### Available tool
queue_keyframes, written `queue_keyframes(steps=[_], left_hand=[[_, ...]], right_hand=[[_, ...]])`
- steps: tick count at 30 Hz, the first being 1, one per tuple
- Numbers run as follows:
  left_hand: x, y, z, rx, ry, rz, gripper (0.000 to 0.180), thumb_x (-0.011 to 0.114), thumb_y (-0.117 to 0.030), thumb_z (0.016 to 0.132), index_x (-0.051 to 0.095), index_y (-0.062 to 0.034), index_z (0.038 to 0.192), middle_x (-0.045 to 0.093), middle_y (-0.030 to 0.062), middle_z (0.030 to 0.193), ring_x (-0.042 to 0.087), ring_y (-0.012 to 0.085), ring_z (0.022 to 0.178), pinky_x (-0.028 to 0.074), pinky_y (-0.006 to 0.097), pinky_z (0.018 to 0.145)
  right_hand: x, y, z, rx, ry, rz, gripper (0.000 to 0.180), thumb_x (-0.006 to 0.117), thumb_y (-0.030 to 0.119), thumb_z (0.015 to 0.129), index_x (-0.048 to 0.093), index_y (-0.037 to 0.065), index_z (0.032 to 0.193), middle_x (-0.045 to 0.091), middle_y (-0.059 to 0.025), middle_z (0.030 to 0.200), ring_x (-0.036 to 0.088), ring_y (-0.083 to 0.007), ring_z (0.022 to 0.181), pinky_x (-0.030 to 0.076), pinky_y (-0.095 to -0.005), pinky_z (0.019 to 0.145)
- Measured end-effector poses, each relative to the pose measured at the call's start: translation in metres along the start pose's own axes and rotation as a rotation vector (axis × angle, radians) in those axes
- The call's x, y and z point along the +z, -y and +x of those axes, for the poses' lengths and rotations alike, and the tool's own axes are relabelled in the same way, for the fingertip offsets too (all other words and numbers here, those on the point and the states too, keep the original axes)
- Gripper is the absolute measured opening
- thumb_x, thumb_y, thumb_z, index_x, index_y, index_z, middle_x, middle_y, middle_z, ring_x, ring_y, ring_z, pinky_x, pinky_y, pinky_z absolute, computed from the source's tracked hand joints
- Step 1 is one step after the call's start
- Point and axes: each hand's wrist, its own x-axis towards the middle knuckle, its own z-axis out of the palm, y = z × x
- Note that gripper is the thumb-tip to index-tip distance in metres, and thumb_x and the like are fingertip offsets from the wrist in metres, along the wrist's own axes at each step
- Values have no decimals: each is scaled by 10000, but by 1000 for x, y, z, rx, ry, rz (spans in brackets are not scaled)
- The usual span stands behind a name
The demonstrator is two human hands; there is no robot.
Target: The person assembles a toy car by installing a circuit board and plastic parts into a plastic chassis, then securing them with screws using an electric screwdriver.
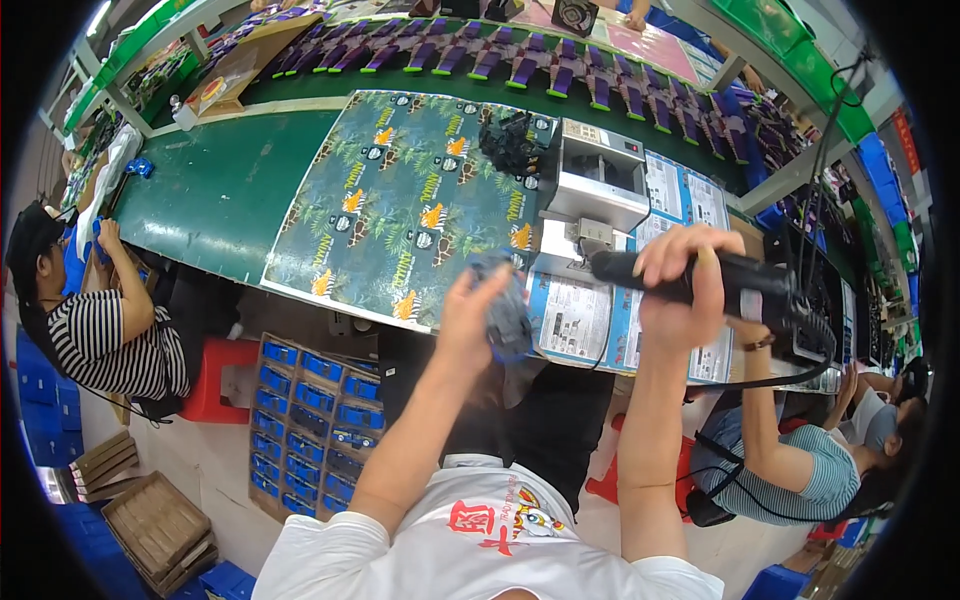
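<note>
At mid-left of the frame a printed sheet (400, 200) lies on the green table (215, 190). Just below centre, the left hand (468, 320) is clamped on a small blue toy (507, 305). Right of it, the right hand (685, 290) grips a black electric screwdriver (740, 280), its tip near the toy.
</note>
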Motion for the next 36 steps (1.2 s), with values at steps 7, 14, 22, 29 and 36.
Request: queue_keyframes(steps=[7,14,22,29,36], left_hand=[[-18,-3,13,-52,114,94,486,667,22,805,478,-39,1249,641,156,1109,676,295,953,608,464,770],[-24,-1,23,-26,84,-4,535,621,110,745,496,-62,1235,640,132,1052,673,256,845,593,410,709],[-20,2,25,20,98,81,539,648,99,741,492,-72,1227,624,100,1061,673,229,842,582,395,724],[-18,3,25,24,88,88,532,646,100,739,498,-61,1224,627,107,1045,673,229,839,576,391,729],[-17,8,22,19,65,38,503,642,115,728,506,-39,1188,623,93,996,682,225,796,582,354,709]], right_hand=[[-8,-29,15,87,-194,-210,148,679,13,855,541,-1,908,567,-62,639,558,-127,503,482,-260,522],[8,-33,23,123,-115,-473,140,659,43,869,523,14,852,519,-50,570,497,-140,450,420,-286,466],[24,-3,-31,325,-92,120,149,583,118,896,478,23,939,469,-56,641,478,-152,508,459,-313,498],[42,-13,-43,302,-81,46,142,572,142,890,485,30,902,477,-59,631,478,-153,481,463,-302,474],[41,-35,-53,371,-11,13,163,592,109,882,449,38,852,461,-67,616,444,-149,469,439,-295,458]])
